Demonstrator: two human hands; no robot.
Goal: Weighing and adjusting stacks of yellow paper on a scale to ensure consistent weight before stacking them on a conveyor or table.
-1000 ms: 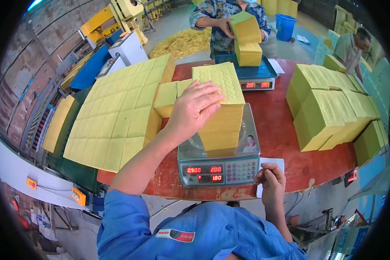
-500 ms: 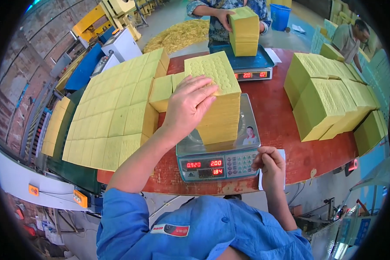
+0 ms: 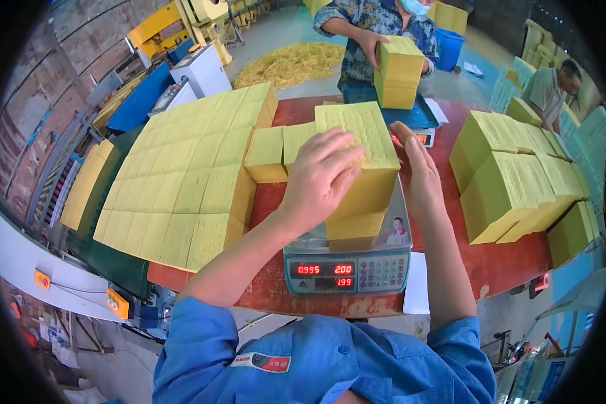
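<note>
A tall stack of yellow embossed paper (image 3: 359, 122) stands on a digital scale (image 3: 384, 273) with lit red figures, directly before me. My left hand (image 3: 322, 174) lies over the stack's top near-left edge, its fingers stretched out. Along the stack's right side, my right hand (image 3: 419, 167) is raised with straight fingers pointing away from me. Whether that hand touches the paper I cannot tell. Both hands are open, and the stack's left side is partly hidden behind my left hand and forearm.
Rows of yellow paper blocks (image 3: 175, 168) fill the left; more paper stacks (image 3: 512, 188) stand right on the red table (image 3: 431, 229). Across from me, a person holds another stack (image 3: 400, 71) over a second scale (image 3: 424, 114). A white sheet (image 3: 416, 296) lies beside my scale.
My right hand has risen from beside the scale's keypad to the stack's right side. My left hand stays on the stack. The scale's red figures have changed, and the whole view has shifted slightly.
</note>
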